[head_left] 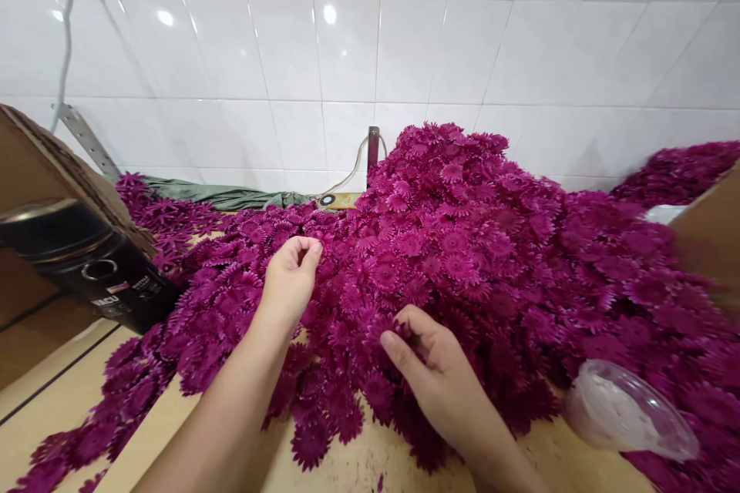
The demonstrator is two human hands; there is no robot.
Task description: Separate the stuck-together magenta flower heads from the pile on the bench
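Observation:
A large heap of purple artificial flower heads (456,246) spreads over the table in front of me. Above its left part, my left hand (290,269) is closed in a pinch. A bit of purple flower (324,243) shows at its fingertips, mostly hidden. Lower and to the right, my right hand (431,370) has thumb and index finger curled around a purple flower head at the near side of the heap. Its other fingers are bent inward, with dark purple petals between them.
A black vacuum bottle (109,277) leans by a cardboard box (52,162) at left. A clear plastic tub (627,412) stands at right, near another cardboard piece (714,235). White tiled wall (277,54) closes the back; green cloth (231,194) lies along it.

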